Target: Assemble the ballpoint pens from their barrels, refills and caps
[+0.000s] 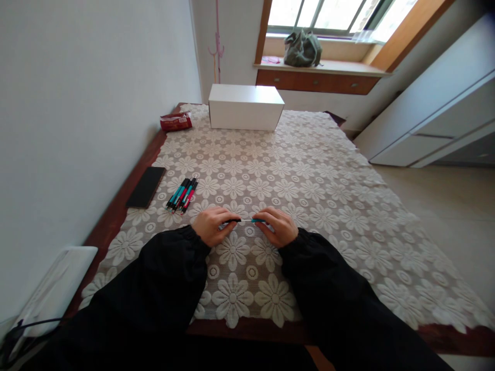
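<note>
Both my hands rest on a lace flower-patterned tablecloth near the table's front edge. My left hand grips the black end of a pen, and my right hand grips its teal end. A thin white piece shows between the two ends, so the pen looks pulled apart. A bundle of several teal, black and red pens lies to the left of my left hand. Both arms wear black sleeves.
A black phone lies at the table's left edge by the wall. A white box and a red packet sit at the far end. A white device with a cable lies at the near left. A green bag rests on the windowsill.
</note>
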The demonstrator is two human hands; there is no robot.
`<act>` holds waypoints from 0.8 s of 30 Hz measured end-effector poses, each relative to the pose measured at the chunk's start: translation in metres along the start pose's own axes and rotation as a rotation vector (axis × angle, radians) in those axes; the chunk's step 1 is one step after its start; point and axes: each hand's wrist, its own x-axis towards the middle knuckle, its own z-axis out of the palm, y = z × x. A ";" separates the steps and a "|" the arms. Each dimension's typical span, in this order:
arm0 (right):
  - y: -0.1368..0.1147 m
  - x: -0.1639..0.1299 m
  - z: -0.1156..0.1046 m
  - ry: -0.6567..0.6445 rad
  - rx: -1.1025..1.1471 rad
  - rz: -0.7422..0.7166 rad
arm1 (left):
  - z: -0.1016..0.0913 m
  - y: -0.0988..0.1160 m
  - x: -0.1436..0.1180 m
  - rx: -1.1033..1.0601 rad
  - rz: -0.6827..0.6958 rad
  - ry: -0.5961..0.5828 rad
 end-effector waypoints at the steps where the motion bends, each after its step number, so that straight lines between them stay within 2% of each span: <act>1: 0.000 0.000 0.001 -0.009 -0.006 0.001 | 0.000 0.001 0.000 0.002 0.002 -0.001; 11: -0.004 -0.001 0.005 -0.029 0.000 -0.024 | 0.004 -0.001 -0.002 -0.014 0.025 0.030; 17: -0.008 0.000 0.004 -0.007 0.033 -0.027 | 0.004 0.004 -0.001 -0.016 0.055 -0.002; 21: -0.010 0.001 0.003 -0.058 0.043 -0.090 | 0.003 0.007 -0.001 -0.015 0.060 -0.006; 24: -0.010 0.001 0.004 -0.056 0.025 -0.081 | 0.002 0.008 0.000 -0.023 0.064 -0.003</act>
